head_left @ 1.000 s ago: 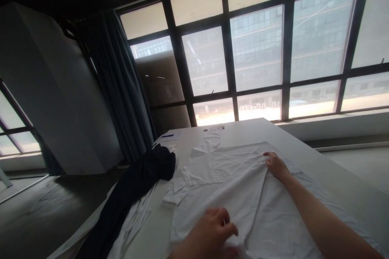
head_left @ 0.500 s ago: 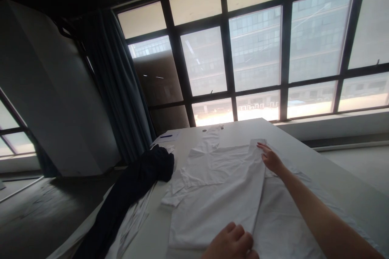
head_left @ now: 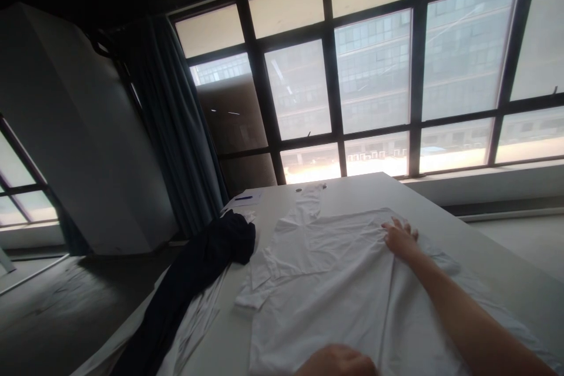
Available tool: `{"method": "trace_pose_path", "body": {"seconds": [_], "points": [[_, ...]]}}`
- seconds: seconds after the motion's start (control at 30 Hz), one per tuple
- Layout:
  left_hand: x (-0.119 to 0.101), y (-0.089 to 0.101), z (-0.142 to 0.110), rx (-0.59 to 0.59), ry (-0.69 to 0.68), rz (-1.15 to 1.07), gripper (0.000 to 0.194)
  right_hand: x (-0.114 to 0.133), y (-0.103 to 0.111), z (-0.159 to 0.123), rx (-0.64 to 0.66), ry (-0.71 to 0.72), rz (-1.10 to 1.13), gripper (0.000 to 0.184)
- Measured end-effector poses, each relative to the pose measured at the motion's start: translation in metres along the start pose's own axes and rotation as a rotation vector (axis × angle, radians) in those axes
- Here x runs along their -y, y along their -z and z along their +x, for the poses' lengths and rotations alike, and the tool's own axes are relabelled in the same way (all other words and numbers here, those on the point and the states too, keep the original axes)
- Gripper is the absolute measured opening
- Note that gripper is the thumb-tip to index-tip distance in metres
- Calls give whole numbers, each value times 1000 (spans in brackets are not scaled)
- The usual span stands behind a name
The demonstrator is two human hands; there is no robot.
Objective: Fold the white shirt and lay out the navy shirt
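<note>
A white shirt (head_left: 321, 282) lies spread on a white table (head_left: 440, 211), its right side folded over toward the middle. My right hand (head_left: 400, 236) rests flat on the far end of that fold, fingers spread out. My left hand (head_left: 339, 363) shows only as a knuckled back at the bottom edge, pressed on the near end of the fold; its fingers are hidden.
A dark garment (head_left: 198, 270) drapes over the table's left edge on top of more white cloth (head_left: 194, 323). A sheet of paper with a blue pen (head_left: 244, 197) lies at the far left corner. Large windows (head_left: 374, 70) and a dark curtain (head_left: 176, 129) stand behind.
My right hand slid outward along the fold and back to its far end, flattening with fingers spread. My left hand dropped lower, nearly out of view.
</note>
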State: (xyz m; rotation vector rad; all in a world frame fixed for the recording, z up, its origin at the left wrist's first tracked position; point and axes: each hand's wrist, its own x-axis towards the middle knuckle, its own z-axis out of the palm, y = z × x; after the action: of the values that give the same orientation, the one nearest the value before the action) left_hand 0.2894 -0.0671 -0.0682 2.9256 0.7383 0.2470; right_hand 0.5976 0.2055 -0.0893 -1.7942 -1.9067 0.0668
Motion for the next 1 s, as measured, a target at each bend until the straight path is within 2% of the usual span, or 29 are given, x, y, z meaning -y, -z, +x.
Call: {"method": "trace_pose_path", "body": {"seconds": [0.1, 0.23, 0.33, 0.4, 0.5, 0.7, 0.87, 1.0], "points": [[8, 22, -8, -121, 176, 14, 20, 31, 4, -5, 112, 153, 1, 38], [28, 50, -23, -278, 573, 23, 41, 78, -7, -25, 266, 354, 11, 46], [45, 53, -31, -304, 781, -5, 32, 100, -14, -41, 317, 420, 5, 40], [52, 50, -33, -329, 869, -44, 28, 104, -13, -47, 315, 428, -5, 40], [55, 42, -31, -352, 919, -52, 28, 99, -7, -45, 291, 410, -28, 45], [52, 35, -29, -345, 956, 0, 19, 85, -1, -22, 272, 335, -115, 38], [56, 32, -31, -337, 993, 48, 18, 85, 0, 2, 293, 374, -158, 29], [57, 30, -30, -310, 998, 38, 19, 89, -5, 10, 263, 360, -161, 28]]}}
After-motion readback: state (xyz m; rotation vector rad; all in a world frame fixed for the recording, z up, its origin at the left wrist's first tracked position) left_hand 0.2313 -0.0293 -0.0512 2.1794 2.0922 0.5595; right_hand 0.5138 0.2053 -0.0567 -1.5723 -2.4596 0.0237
